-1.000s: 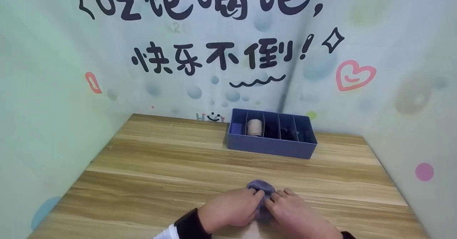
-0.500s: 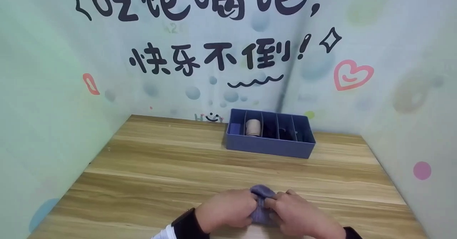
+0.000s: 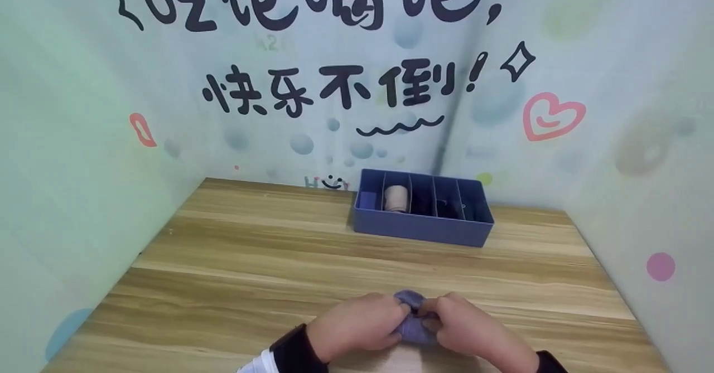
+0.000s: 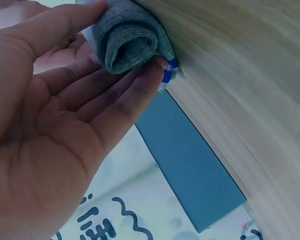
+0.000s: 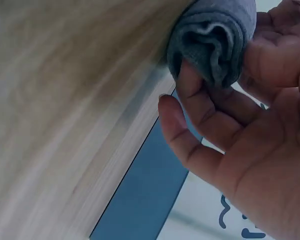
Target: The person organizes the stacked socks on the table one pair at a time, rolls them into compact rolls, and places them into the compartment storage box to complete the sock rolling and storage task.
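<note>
A rolled grey-blue sock [image 3: 414, 331] is at the front of the table, between both hands. Its left end shows a spiral in the left wrist view, where the sock [image 4: 132, 40] has blue bands near its edge. My left hand [image 3: 357, 321] pinches that end, thumb on top and fingers beneath. From the other side my right hand [image 3: 471, 323] grips the roll. In the right wrist view one finger [image 5: 192, 82] of it tucks under the outer layer of the sock [image 5: 215, 42], whose inner folds look loose and wavy.
A blue divided box [image 3: 421, 229] stands at the back of the wooden table [image 3: 251, 250], against a printed curtain [image 3: 279, 139]. One compartment holds a beige roll [image 3: 396, 198]; dark items sit in others. Curtain also hangs along both sides.
The top fold of the sock has shrunk, and more of its near face shows between the hands. The right fingers have shifted up toward the fold; both hands stay around the sock.
</note>
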Action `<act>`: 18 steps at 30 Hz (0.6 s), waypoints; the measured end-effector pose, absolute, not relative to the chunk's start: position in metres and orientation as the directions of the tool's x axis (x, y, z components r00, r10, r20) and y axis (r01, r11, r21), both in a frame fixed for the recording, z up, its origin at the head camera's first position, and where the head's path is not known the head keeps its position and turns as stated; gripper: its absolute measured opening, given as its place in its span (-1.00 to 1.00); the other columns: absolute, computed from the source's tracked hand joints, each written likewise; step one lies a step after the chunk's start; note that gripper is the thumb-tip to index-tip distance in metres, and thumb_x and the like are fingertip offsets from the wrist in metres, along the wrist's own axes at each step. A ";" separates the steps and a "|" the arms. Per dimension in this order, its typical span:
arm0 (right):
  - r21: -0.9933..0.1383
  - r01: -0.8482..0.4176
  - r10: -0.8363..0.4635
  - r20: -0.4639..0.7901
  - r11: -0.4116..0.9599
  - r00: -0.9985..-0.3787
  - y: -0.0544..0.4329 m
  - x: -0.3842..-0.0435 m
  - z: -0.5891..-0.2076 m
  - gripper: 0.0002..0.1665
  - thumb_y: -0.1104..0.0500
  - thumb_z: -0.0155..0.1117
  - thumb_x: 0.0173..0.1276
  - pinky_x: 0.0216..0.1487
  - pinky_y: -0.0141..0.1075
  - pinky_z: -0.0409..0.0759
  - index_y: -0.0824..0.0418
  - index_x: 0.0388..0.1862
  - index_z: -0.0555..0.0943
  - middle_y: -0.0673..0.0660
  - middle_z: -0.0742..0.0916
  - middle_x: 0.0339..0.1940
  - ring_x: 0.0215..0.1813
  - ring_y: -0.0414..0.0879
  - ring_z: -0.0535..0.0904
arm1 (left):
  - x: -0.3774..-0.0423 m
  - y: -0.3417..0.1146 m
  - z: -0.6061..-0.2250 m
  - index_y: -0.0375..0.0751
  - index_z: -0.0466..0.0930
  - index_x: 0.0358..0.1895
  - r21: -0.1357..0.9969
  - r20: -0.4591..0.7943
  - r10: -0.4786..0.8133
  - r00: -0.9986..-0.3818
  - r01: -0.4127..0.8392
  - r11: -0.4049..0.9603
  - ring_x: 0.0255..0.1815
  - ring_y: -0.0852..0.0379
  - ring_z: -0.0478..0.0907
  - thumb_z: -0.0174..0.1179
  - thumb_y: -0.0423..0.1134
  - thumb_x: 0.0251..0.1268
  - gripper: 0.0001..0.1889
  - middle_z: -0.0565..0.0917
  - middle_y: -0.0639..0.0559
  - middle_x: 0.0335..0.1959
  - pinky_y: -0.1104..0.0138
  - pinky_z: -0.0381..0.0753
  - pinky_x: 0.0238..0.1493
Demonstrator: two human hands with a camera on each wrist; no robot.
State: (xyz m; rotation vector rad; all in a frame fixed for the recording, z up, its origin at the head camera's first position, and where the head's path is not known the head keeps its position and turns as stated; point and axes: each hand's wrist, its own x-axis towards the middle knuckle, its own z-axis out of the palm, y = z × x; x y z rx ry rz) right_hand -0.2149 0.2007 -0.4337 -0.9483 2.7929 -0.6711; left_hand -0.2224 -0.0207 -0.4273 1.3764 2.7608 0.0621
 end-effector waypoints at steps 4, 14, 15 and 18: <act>-0.337 -0.618 -0.575 0.229 0.710 -0.786 0.195 -0.210 -0.434 -0.78 0.43 0.46 0.25 -0.30 -0.32 0.63 0.11 -0.39 0.71 -0.05 0.73 -0.38 -0.30 -0.27 0.60 | -0.224 -0.022 -0.431 -0.09 0.65 -0.26 0.011 0.040 0.820 -0.570 0.821 0.570 -0.42 0.26 0.57 0.26 -0.16 0.44 -0.89 0.68 0.12 -0.35 0.42 0.59 -0.37; -0.082 -0.690 -0.661 0.226 0.719 -0.716 0.188 -0.193 -0.431 -0.80 0.17 0.64 0.17 -0.38 -0.25 0.55 0.14 -0.29 0.75 -0.02 0.70 -0.45 -0.38 -0.20 0.60 | -0.230 -0.024 -0.429 -0.11 0.74 -0.17 0.031 -0.044 0.843 -0.536 0.842 0.538 -0.14 0.24 0.62 0.20 -0.02 0.48 -0.75 0.72 0.10 -0.05 0.40 0.68 -0.10; -0.101 -0.682 -0.659 0.189 0.724 -0.728 0.188 -0.192 -0.430 -0.81 0.22 0.63 0.16 -0.40 -0.26 0.54 0.14 -0.30 0.75 -0.02 0.70 -0.44 -0.38 -0.20 0.60 | -0.232 -0.025 -0.429 -0.12 0.75 -0.16 0.071 -0.059 0.851 -0.522 0.848 0.525 -0.13 0.26 0.60 0.19 -0.04 0.50 -0.75 0.71 0.10 -0.06 0.42 0.67 -0.05; -0.203 -0.652 -0.648 0.092 0.731 -0.756 0.189 -0.193 -0.429 -0.80 0.40 0.48 0.13 -0.43 -0.31 0.48 0.13 -0.36 0.72 -0.05 0.67 -0.46 -0.41 -0.26 0.53 | -0.237 -0.026 -0.430 -0.16 0.74 -0.18 0.195 -0.084 0.861 -0.502 0.839 0.508 -0.21 0.28 0.55 0.20 -0.09 0.49 -0.77 0.69 0.12 -0.15 0.49 0.57 -0.08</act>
